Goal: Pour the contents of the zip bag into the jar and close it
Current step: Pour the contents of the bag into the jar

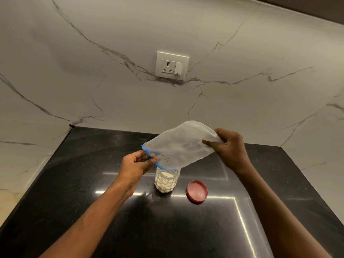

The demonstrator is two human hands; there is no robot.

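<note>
I hold the zip bag (183,144) with both hands. My left hand (135,165) pinches the blue zip edge (149,153), fingers closed on it, so the mouth stays open and points down. Just under that pinch, the corner of the mouth sits over the jar (167,180), so the white stuff can drop in and not spill. My right hand (229,146) is closed on the bag's bottom end and lifts it higher than my left, so the bag slopes down to the jar. The bag looks nearly empty now, I think. The jar stands open on the black counter (93,183), below and between my hands, and looks pretty full. The red lid (197,191) lies flat under my right hand, close to the jar, ready for closing.

I count one bag, one jar and one lid.
</note>
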